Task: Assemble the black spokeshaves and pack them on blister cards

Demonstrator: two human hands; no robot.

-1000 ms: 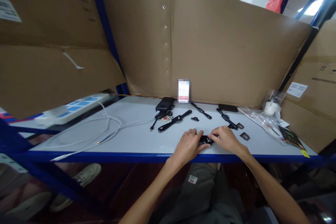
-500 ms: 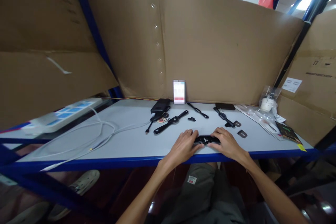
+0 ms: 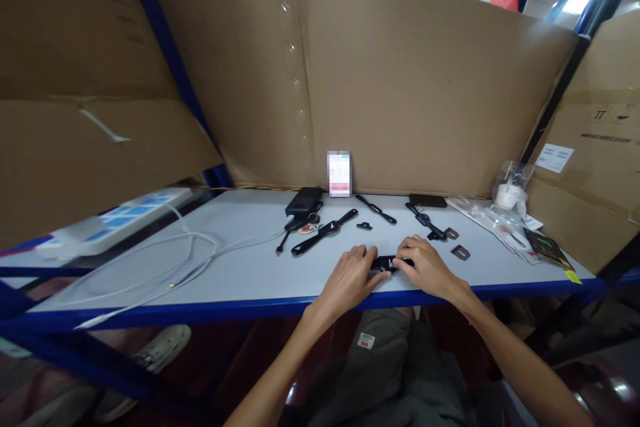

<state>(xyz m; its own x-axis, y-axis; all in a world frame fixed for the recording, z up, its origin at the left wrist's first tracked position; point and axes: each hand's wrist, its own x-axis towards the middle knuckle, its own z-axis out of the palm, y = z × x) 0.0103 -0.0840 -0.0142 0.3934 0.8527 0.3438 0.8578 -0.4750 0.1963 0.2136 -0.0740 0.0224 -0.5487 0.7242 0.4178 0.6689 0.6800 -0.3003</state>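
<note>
Both my hands rest near the front edge of a grey shelf top [image 3: 250, 260] and pinch a small black watch-like part [image 3: 385, 263] between them. My left hand [image 3: 353, 273] holds its left end with curled fingers. My right hand [image 3: 423, 265] covers its right end, fingertips pressed on it. Another black watch with its strap [image 3: 325, 231] lies behind my left hand. A loose black strap [image 3: 376, 209] and a small black piece [image 3: 365, 226] lie farther back.
Cardboard sheets wall in the shelf. A white cable [image 3: 165, 260] and power strip [image 3: 115, 220] lie at the left. A black charger [image 3: 303, 201], a phone [image 3: 428, 201], plastic bags [image 3: 505, 207], small dark plates [image 3: 460, 252] and a blue front rail [image 3: 200, 310] surround the work area.
My hands spread apart along the black part, then came back together, so less of it shows now. The camera view shifted slightly right.
</note>
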